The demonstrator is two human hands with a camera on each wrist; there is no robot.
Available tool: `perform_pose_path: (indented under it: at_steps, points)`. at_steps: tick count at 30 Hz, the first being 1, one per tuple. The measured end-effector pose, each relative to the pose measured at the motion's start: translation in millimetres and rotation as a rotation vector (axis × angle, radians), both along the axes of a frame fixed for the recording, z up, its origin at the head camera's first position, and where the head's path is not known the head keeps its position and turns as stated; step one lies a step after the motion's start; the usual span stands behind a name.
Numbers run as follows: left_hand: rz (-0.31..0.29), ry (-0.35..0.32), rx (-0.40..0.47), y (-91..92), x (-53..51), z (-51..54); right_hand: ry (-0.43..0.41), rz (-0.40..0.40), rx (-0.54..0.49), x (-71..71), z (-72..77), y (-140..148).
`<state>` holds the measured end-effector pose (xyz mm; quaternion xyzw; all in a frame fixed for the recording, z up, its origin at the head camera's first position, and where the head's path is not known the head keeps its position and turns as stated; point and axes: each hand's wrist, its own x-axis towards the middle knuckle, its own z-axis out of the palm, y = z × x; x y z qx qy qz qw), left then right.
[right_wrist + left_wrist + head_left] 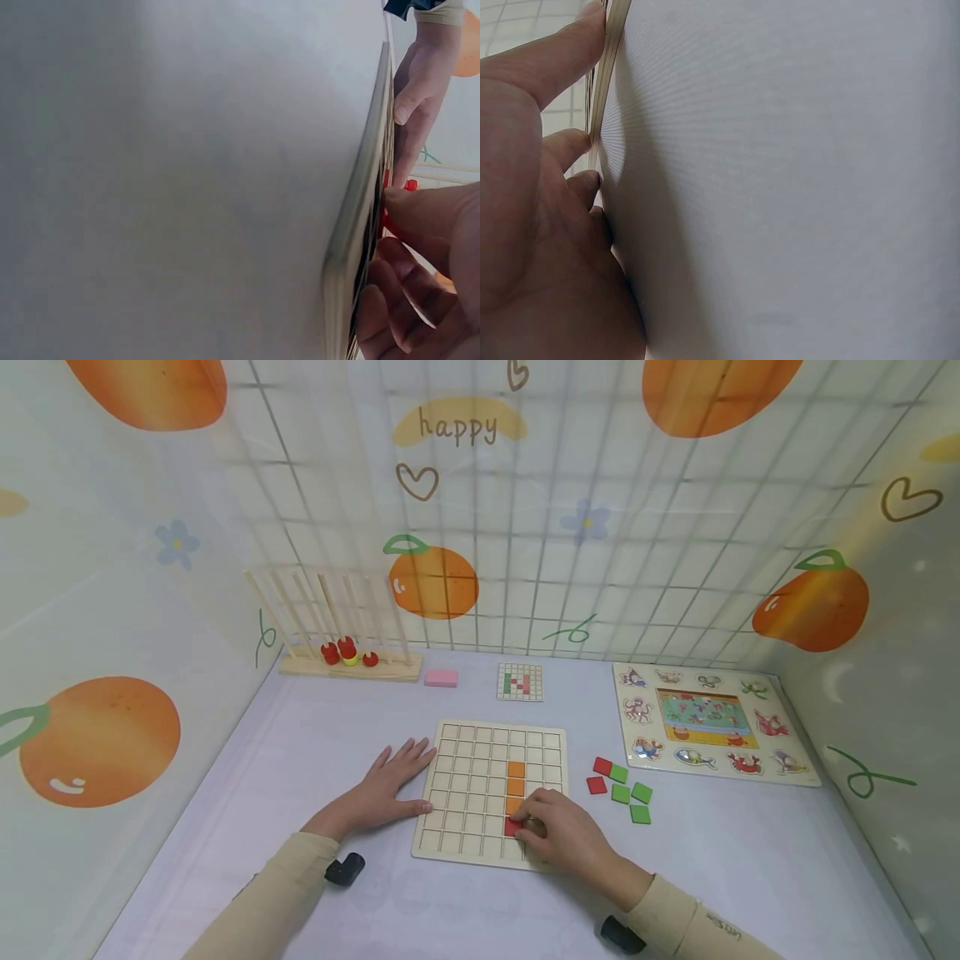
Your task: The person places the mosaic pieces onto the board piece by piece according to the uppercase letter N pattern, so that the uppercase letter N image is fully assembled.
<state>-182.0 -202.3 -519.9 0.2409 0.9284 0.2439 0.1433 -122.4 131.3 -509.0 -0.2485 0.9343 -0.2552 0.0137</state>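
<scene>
"What's the setting on your feed?"

"A white backdrop (491,539) printed with oranges (433,582) and hearts (417,482), and a pale tabletop (360,710) in front of it. I'm taking my bearings from the wooden grid board (461,793) before the person."

"And the right hand?"

"I see the right hand (566,831) over the board's near right part, thumb and fingertips pinching a red tile (512,827). That tile is close to the board's near edge, in line with three orange tiles (515,787) and just on the near side of them. Fingers hide part of it, so I can't tell whether it sits flat in its cell."

"Left hand?"

"The left hand (382,793) lies at the board's left side, fingers stretched out and spread, gripping nothing. My left wrist view shows its thumb touching the board's edge."

"Loose pieces?"

"Just right of the board: two loose red tiles (602,766) and four green tiles (620,793), scattered."

"Anything farther out?"

"Beyond the board's far edge I have a small pattern card (520,682), with a pink block (441,678) past the far left corner. Farther left of that corner stands a peg rack (405,670) carrying red beads (330,653). Right of the board, behind the loose tiles, lies a sea-animal puzzle (688,683)."
</scene>
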Motion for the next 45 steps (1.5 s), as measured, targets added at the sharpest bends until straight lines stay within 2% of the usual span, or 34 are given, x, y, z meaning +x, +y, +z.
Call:
perform_pose_path:
  at_steps: [17, 23, 31, 38, 45]
  points:
    - [0.003, -0.003, -0.006, -0.7, 0.0, -1.3, -0.075, -0.082, -0.079, 5.0, -0.3, 11.3]
    - [0.007, -0.012, -0.004, -0.4, 0.2, -1.0, -0.084, -0.133, -0.070, 3.4, 0.0, 21.1]
    - [0.010, -0.010, -0.003, -0.4, 0.5, -1.9, -0.101, -0.209, -0.078, -4.0, 2.8, 40.1]
    - [0.011, -0.011, 0.003, -0.8, 0.6, -2.9, -0.081, -0.281, -0.045, -14.0, 1.1, 62.5]
    - [0.009, -0.012, 0.002, -0.9, -0.3, -3.5, -0.042, -0.296, -0.031, -24.8, -2.2, 85.4]
